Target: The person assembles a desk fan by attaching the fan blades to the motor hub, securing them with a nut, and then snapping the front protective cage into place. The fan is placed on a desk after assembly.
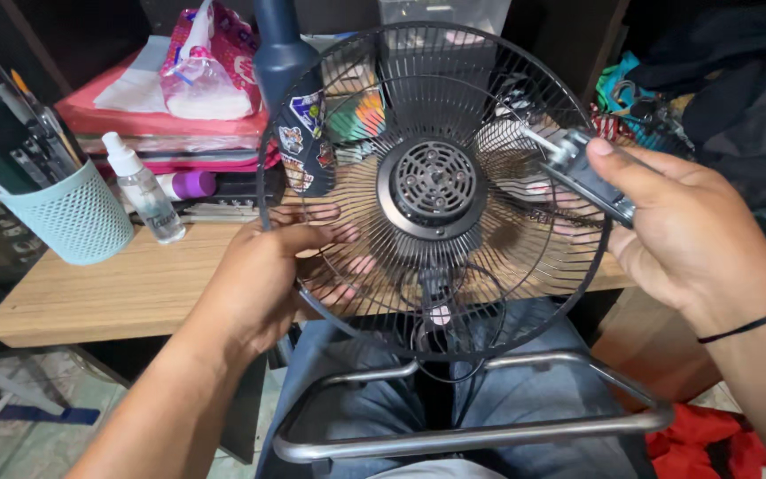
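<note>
Cluttered workspace: a light wooden table (126, 293) stands behind the black round wire fan guard (436, 191), which sits upright over the person's lap above a grey tubular metal stand (480, 435). Left hand (259, 284) grips the guard's left rim, fingers (316, 238) hooked through the wires, apparently to steady it. Right hand (693, 231), at the guard's right rim, is clenched on a grey metal tool (578, 168) with its tip at the wires. Left of the guard: a mint mesh pen cup (73, 217) and a clear spray bottle (144, 191).
</note>
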